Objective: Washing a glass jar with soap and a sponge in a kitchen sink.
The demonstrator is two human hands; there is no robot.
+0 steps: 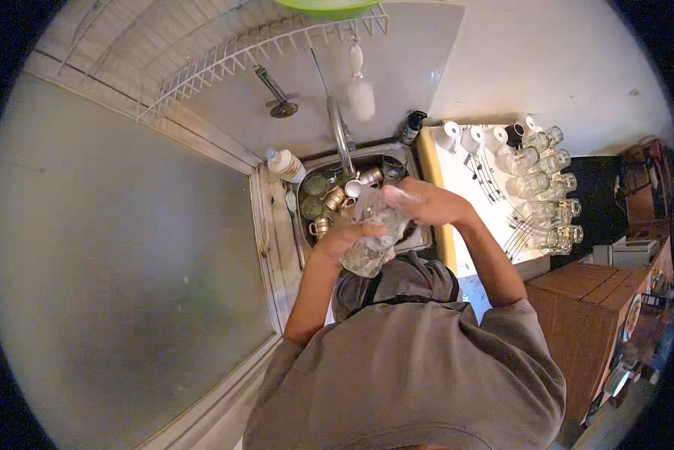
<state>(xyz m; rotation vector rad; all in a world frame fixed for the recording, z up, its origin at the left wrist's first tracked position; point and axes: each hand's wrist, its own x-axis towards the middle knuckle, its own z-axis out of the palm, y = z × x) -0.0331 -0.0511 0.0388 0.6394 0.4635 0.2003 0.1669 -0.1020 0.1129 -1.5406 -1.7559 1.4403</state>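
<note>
Over the sink (304, 245) my left hand (340, 241) is closed around a clear glass (367, 261) covered with white suds. My right hand (433, 204) is closed at the glass's far end, with foam on its thumb; its other fingers are partly hidden, and I cannot see whether they hold a scrubber too. Beneath my hands, the basin holds brownish metallic-looking cups (335, 198), a white cup (352, 187), a dark glass (394, 169) and round greenish glass pieces (316, 184). A curved faucet (341, 139) reaches over them.
To the right, a white counter (475, 202) bears several upturned glass mugs (550, 202) and white cups (472, 138). A white bottle (286, 166) stands left of the sink, a dark spray bottle (413, 127) behind it. A wire rack (262, 51) hangs above; a frosted window (149, 247) is left.
</note>
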